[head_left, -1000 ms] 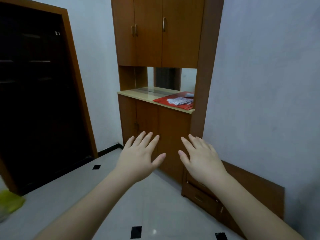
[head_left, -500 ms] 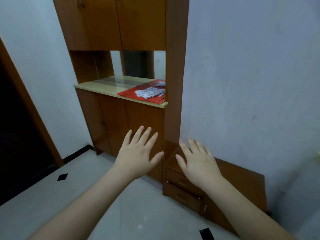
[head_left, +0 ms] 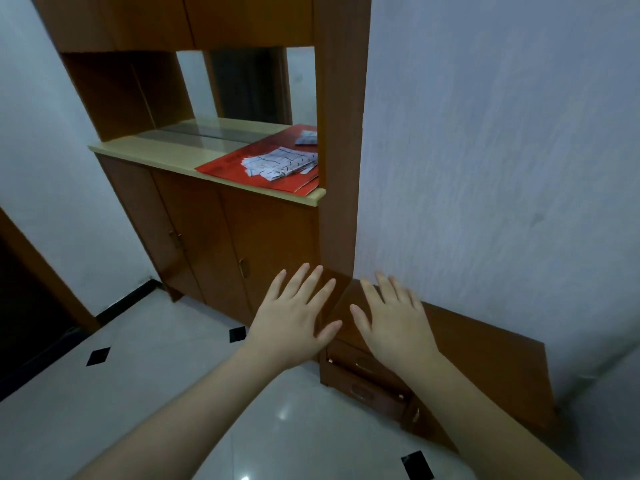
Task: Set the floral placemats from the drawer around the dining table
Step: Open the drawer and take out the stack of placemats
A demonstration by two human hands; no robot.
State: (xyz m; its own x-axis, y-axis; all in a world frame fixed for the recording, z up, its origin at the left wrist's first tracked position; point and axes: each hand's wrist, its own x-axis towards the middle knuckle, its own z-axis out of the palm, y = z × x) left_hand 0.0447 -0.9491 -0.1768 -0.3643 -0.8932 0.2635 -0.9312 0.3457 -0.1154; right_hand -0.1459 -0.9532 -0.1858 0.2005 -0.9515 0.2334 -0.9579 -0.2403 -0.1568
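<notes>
Both hands, left [head_left: 292, 318] and right [head_left: 394, 323], are spread wide and empty; the low drawers [head_left: 367, 382] at 5 o'clock sit shut, so a hurried reach could miss the small handles.

A home hallway: wooden cabinet [head_left: 221, 233] with mirror [head_left: 249, 88], white tiled floor [head_left: 145, 368], dark door [head_left: 24, 306].

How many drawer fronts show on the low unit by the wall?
2, stacked on the low unit beneath the right hand: the upper drawer just under that hand, the lower drawer directly below it. The forearm may hide more.
</notes>
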